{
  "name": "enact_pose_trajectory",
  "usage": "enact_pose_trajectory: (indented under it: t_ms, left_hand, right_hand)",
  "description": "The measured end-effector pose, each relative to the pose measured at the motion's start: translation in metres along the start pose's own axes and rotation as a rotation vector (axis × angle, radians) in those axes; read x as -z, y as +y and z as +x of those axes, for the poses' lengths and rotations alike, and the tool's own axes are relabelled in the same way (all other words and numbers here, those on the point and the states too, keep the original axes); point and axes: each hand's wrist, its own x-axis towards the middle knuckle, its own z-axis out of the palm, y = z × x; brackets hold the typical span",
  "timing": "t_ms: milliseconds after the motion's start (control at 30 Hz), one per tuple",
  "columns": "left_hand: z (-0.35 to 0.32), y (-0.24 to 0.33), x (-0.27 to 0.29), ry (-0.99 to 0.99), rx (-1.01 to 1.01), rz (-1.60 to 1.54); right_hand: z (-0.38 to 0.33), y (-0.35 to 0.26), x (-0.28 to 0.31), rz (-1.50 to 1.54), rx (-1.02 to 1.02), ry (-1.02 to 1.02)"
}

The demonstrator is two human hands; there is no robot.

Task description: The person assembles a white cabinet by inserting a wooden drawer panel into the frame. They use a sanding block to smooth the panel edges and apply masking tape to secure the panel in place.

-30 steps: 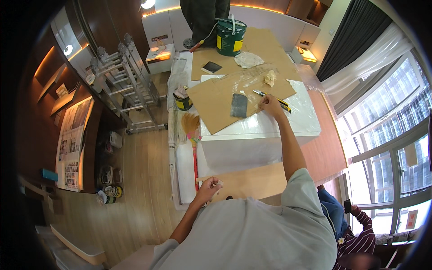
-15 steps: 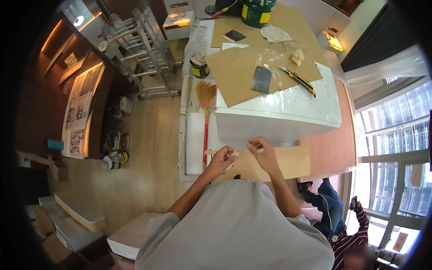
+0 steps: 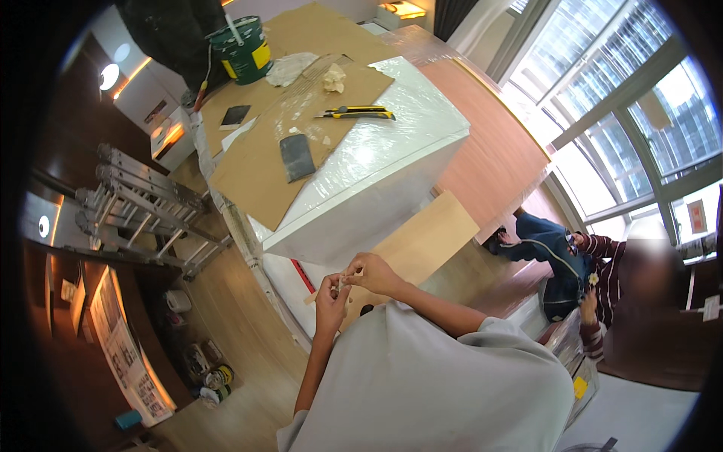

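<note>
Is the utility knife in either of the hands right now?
No, the utility knife lies on the cardboard, apart from both hands.

Both hands (image 3: 354, 285) on small pale piece (image 3: 343, 283)

On the wrapped block (image 3: 392, 162), a cardboard sheet (image 3: 256, 169) covers the left part. A sanding pad (image 3: 297, 157) lies near the sheet's middle, a utility knife (image 3: 355, 113) toward its right edge, a bucket (image 3: 242, 51) at the far left corner. A folded ladder (image 3: 143, 203) lies left of the block. A wooden board (image 3: 422, 241) leans at the near edge, with 2 hands, left hand (image 3: 331, 295) and right hand (image 3: 374, 273), just before it.
</note>
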Motion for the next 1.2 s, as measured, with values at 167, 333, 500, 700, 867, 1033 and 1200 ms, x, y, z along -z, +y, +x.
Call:
enact_pose_trajectory:
  t_ms: [167, 333, 500, 700, 867, 1033, 1200]
  left_hand:
    - [-0.003, 0.005, -0.01, 0.064, 0.038, -0.046]
    - [-0.008, 0.006, -0.004, 0.109, 0.027, 0.066]
    - [-0.012, -0.001, -0.002, 0.148, 0.07, 0.076]
    - [-0.009, 0.0, -0.008, 0.046, 0.03, -0.138]
    - [-0.003, 0.01, -0.01, -0.001, -0.074, -0.118]
    - [-0.009, 0.013, -0.008, -0.087, -0.082, 0.256]
    - [-0.033, 0.003, 0.024, -0.146, -0.004, 0.367]
  right_hand:
    - [0.0, 0.006, -0.002, 0.01, 0.068, 0.044]
    - [-0.003, 0.001, 0.003, -0.013, 0.075, 0.014]
    - [-0.01, -0.009, 0.007, -0.021, 0.098, 0.059]
    - [-0.008, -0.013, 0.01, 0.12, 0.038, 0.17]
    - [0.001, 0.01, 0.025, 0.13, -0.023, 0.333]
    - [-0.004, 0.052, 0.035, 0.146, -0.019, 0.643]
    - [-0.009, 0.116, 0.106, 0.067, -0.077, 0.981]
